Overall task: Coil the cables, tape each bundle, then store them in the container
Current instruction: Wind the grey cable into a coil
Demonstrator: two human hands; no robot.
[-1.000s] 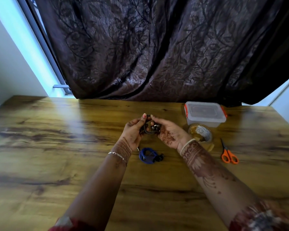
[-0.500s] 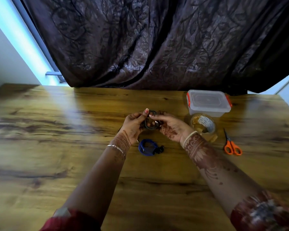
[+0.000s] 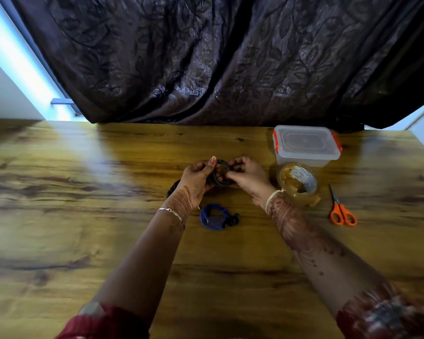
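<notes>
Both left hand (image 3: 195,180) and right hand (image 3: 249,176) pinch the dark coil (image 3: 220,183); hold its loops tight, with the tape roll (image 3: 299,183) just beside the right hand.

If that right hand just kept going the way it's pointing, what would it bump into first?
The right hand points left, into the dark cable coil it pinches; past that, probably the left hand gripping the coil's other side, though depth is unclear.
</notes>
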